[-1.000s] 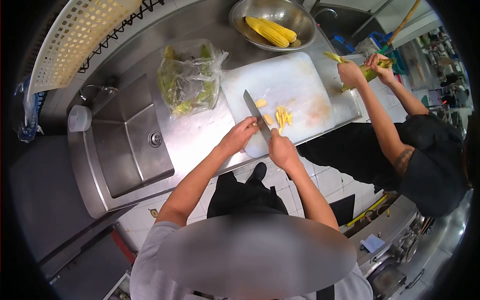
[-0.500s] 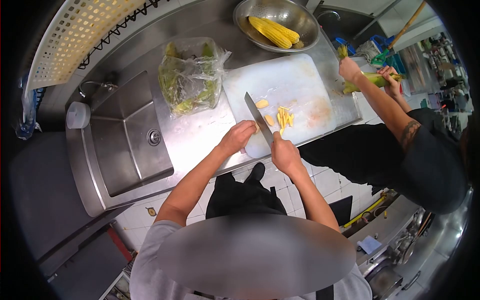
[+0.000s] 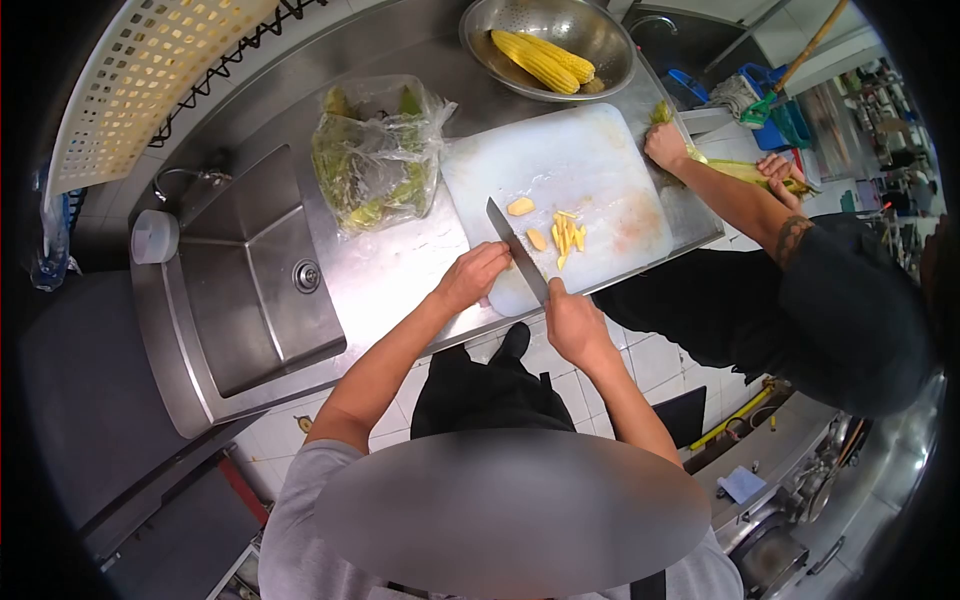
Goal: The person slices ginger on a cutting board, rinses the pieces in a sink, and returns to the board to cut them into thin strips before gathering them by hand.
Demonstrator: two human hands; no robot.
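In my right hand (image 3: 575, 322) is the handle of a kitchen knife (image 3: 517, 247), its blade slanting up and left over the white cutting board (image 3: 610, 140). The fingers of my left hand (image 3: 474, 276) are closed against the blade's left side, on a piece of ginger that they mostly hide. Just right of the blade lie two flat ginger slices (image 3: 521, 206), one above the other. A small pile of thin yellow ginger strips (image 3: 568, 236) rests beside them.
A plastic bag of green husks (image 3: 375, 160) sits left of the board, beside a steel sink (image 3: 250, 290). Behind the board, a metal colander (image 3: 480, 62) holds yellow corn cobs (image 3: 540, 62). At right, a co-worker's hands (image 3: 668, 147) pull at a husked ear (image 3: 735, 170).
The knife tip has shifted slightly left and down, while my left hand stays nearly in place. The co-worker's nearer hand has moved left and down, pulling husk from the ear.
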